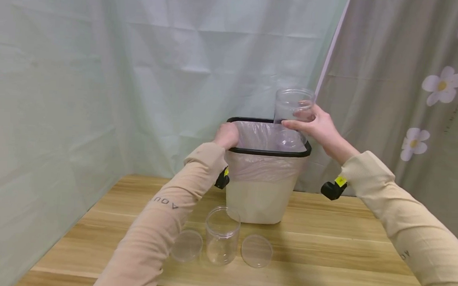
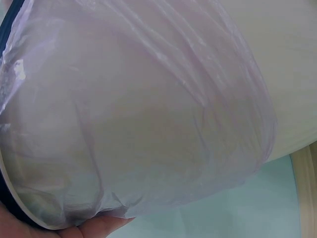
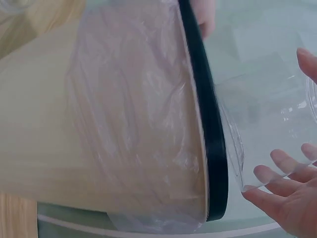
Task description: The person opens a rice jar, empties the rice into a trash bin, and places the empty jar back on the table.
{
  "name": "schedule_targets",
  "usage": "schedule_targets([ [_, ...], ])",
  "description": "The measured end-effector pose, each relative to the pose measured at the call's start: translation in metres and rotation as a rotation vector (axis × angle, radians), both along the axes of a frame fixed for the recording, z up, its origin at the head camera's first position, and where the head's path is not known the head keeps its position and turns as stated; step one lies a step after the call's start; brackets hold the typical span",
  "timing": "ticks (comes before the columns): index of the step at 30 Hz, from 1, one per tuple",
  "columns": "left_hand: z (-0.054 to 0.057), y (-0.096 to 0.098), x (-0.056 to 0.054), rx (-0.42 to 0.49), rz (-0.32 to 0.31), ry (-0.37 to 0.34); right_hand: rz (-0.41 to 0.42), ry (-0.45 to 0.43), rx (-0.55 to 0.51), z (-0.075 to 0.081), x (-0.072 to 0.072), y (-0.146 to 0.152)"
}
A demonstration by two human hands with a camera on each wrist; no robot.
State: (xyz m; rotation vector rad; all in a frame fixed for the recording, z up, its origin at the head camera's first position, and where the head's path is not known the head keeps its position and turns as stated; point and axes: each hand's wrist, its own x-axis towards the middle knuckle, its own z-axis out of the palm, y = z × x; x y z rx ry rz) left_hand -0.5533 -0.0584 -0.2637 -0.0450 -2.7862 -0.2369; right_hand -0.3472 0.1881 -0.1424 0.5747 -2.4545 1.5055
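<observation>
A cream trash bin (image 1: 257,201) stands on the table, lined with a translucent pinkish bag (image 1: 249,133) under a black rim (image 1: 267,153). My left hand (image 1: 227,135) grips the rim at its left side; in the left wrist view its fingers (image 2: 101,227) show beside the bag's folded-over edge. With fingers and thumb around it, my right hand (image 1: 320,126) holds a clear plastic jar (image 1: 290,98) upright at the bin's right side. The jar's bottom dips below the rim in the head view. The right wrist view shows the jar (image 3: 267,124) right at the rim.
Another clear jar (image 1: 222,243) stands open-topped on the wooden table (image 1: 324,254) in front of the bin. Flat clear round lids lie on either side of it, a left lid (image 1: 186,246) and a right lid (image 1: 257,251). Curtains (image 1: 170,78) hang behind.
</observation>
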Motion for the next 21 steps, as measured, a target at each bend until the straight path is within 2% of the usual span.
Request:
schedule_targets([
  [3, 0.002, -0.002, 0.004, 0.019, 0.004, -0.005, 0.012, -0.011, -0.045, 0.000, 0.002, 0.000],
  [4, 0.001, -0.003, 0.004, 0.015, 0.001, 0.023, 0.015, -0.013, -0.056, -0.001, 0.003, -0.001],
  [5, 0.003, -0.003, 0.006, 0.022, 0.002, -0.004, 0.016, -0.013, -0.062, -0.001, 0.004, -0.001],
  [7, 0.001, -0.004, 0.004, 0.019, -0.009, 0.015, 0.022, -0.018, -0.075, -0.001, 0.006, 0.000],
  [9, 0.003, -0.005, 0.006, 0.016, -0.011, -0.001, 0.029, -0.022, -0.087, -0.002, 0.008, 0.000],
  [10, -0.004, -0.007, -0.008, 0.012, -0.016, -0.008, 0.032, -0.024, -0.091, -0.003, 0.010, 0.001],
  [11, -0.014, -0.010, -0.030, -0.001, -0.010, 0.001, 0.037, -0.025, -0.096, -0.003, 0.011, 0.001],
  [12, -0.024, -0.012, -0.048, -0.016, -0.009, 0.046, 0.042, -0.026, -0.106, -0.003, 0.012, 0.002],
  [14, -0.033, -0.015, -0.069, -0.021, 0.005, 0.036, 0.049, -0.021, -0.132, -0.004, 0.015, 0.003],
  [16, -0.037, -0.016, -0.076, -0.036, 0.000, 0.069, 0.056, -0.010, -0.159, -0.003, 0.020, 0.004],
  [17, -0.030, -0.014, -0.062, -0.035, 0.005, 0.054, 0.060, -0.003, -0.170, -0.002, 0.023, 0.005],
  [19, -0.008, -0.008, -0.019, -0.017, -0.002, -0.004, 0.061, 0.011, -0.190, -0.001, 0.028, 0.007],
  [21, 0.006, -0.003, 0.008, -0.017, -0.003, -0.023, 0.065, 0.022, -0.196, -0.001, 0.033, 0.010],
])
